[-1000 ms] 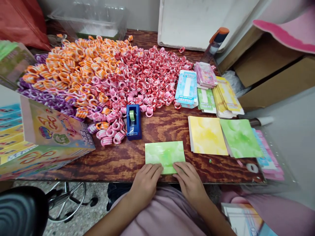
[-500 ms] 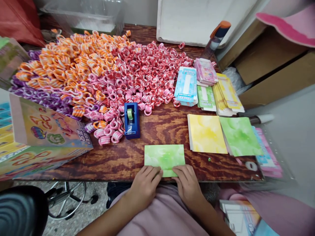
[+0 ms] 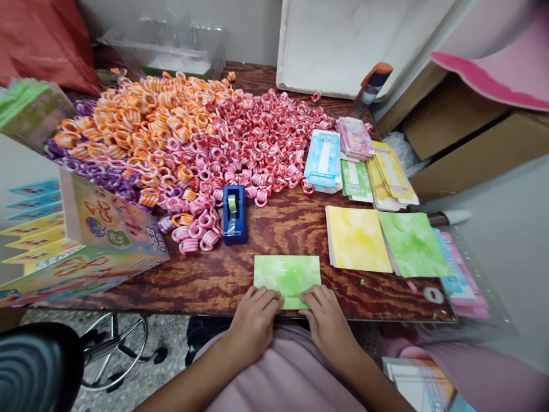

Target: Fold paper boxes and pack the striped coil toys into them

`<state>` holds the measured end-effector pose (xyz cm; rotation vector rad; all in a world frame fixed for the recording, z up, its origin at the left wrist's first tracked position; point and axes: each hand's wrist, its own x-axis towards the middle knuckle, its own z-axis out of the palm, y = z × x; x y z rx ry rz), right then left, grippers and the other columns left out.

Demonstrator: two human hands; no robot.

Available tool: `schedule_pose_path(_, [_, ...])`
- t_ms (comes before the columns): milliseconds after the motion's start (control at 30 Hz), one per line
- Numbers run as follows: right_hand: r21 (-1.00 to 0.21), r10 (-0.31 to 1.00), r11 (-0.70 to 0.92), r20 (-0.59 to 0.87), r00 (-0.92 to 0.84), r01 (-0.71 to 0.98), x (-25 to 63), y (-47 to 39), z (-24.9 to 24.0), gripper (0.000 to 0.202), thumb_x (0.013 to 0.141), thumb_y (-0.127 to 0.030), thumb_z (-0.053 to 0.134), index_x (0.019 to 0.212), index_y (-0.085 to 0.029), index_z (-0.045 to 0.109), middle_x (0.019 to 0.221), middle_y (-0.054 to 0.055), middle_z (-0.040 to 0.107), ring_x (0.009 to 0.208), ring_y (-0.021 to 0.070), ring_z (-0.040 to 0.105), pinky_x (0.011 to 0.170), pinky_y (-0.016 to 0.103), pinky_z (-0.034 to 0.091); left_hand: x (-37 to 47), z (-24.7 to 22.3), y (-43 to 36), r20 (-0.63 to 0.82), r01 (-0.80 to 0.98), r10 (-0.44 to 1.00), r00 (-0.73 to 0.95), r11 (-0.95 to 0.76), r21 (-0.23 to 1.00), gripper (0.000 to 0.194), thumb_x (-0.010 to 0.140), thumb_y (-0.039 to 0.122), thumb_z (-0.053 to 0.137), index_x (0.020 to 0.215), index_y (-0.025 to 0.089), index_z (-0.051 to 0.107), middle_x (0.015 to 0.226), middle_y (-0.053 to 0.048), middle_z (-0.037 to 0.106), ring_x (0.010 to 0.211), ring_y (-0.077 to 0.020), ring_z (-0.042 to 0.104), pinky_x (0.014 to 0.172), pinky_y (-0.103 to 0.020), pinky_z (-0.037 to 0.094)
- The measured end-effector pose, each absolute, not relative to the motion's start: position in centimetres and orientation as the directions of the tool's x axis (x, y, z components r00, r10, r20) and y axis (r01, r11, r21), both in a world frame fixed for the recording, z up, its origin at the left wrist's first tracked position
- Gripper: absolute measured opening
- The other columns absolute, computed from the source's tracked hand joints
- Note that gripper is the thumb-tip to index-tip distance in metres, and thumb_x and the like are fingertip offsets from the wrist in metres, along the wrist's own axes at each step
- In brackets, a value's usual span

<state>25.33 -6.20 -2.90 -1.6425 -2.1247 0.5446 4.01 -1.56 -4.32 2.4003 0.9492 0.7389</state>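
Note:
A light green card (image 3: 286, 273) with a cloudy print lies at the table's near edge. My left hand (image 3: 257, 312) grips its lower left part, fingers on top and the thumb at the near edge. At the lower right corner my right hand (image 3: 325, 312) has hold of the same card, fingers bent together over it. A bare strip of the card shows between the hands. Beyond it, a little to the left, stands a blue tape dispenser (image 3: 235, 229) with a roll of clear tape.
Striped coil rings (image 3: 201, 137) are heaped across the back. An open printed box (image 3: 115, 229) stands left. Yellow cards (image 3: 359, 237) and green cards (image 3: 414, 243) lie right, with blue packaging cards (image 3: 323, 157) behind them. A bottle with an orange cap (image 3: 369, 86) stands farther back.
The view has shifted slightly, so the far objects sit lower in the picture. Both hands keep the same hold on the green card.

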Motion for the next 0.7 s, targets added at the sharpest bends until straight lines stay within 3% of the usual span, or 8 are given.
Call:
schedule_pose_path(233, [-0.488, 0.973, 0.206, 0.007, -0.232, 0.848, 25.2, -6.0, -2.6, 0.022, 0.098, -0.002, 0.048, 0.093, -0.017, 0.063, 0.092, 0.008, 0.061, 0.085, 0.0268, 0.054, 0.076, 0.04, 0.047, 4.2, -4.5, -1.6, 0.298, 0.49, 0.723, 0.623, -0.658, 0.572, 0.024, 0.095, 0.002, 0.048, 0.105, 0.015, 0.065, 0.097, -0.007, 0.073, 0.084, -0.022, 0.059, 0.074, -0.038, 0.044])
schedule_pose_path(433, [-0.514, 0.93, 0.241, -0.12, -0.347, 0.823, 27.1, -3.2, 0.4, 0.012, 0.097, -0.017, 0.067, 0.107, -0.024, 0.068, 0.108, 0.004, 0.069, 0.102, 0.0202, 0.066, 0.089, 0.03, 0.056, 4.0, -4.5, -1.4, 0.288, 0.482, 0.737, 0.611, -0.635, 0.604, 0.022, 0.093, 0.001, 0.05, 0.1, 0.018, 0.064, 0.095, -0.005, 0.073, 0.085, -0.0216, 0.06, 0.074, -0.036, 0.046])
schedule_pose_path(567, [-0.405, 0.948, 0.211, -0.138, -0.287, 0.89, 26.9, 0.8, 0.4, 0.051, 0.095, -0.026, 0.073, 0.142, -0.016, 0.055, 0.147, 0.018, 0.055, 0.14, 0.0336, 0.049, 0.116, 0.049, 0.043, 4.1, -4.3, -1.4, 0.285, 0.49, 0.751, 0.595, -0.62, 0.613, 0.021, 0.091, 0.002, 0.052, 0.098, 0.019, 0.063, 0.093, -0.004, 0.073, 0.085, -0.0216, 0.061, 0.073, -0.036, 0.047])
schedule_pose_path(633, [-0.335, 0.948, 0.201, -0.172, -0.269, 0.921, 26.3, 2.8, -0.2, 0.065, 0.085, -0.027, 0.083, 0.142, -0.014, 0.055, 0.145, 0.021, 0.057, 0.139, 0.0398, 0.049, 0.114, 0.055, 0.041, 4.2, -4.4, -1.5, 0.295, 0.493, 0.752, 0.589, -0.624, 0.606, 0.021, 0.09, 0.002, 0.053, 0.098, 0.019, 0.064, 0.094, -0.004, 0.074, 0.085, -0.0219, 0.061, 0.073, -0.036, 0.048])
schedule_pose_path(700, [-0.274, 0.936, 0.21, -0.222, -0.274, 0.938, 25.8, 4.2, -0.4, 0.053, 0.079, -0.027, 0.088, 0.126, -0.015, 0.066, 0.127, 0.018, 0.066, 0.123, 0.0394, 0.06, 0.103, 0.052, 0.047, 4.3, -4.7, -1.7, 0.313, 0.498, 0.751, 0.581, -0.633, 0.593, 0.022, 0.09, 0.002, 0.053, 0.1, 0.019, 0.064, 0.096, -0.005, 0.075, 0.085, -0.0227, 0.062, 0.073, -0.037, 0.049])
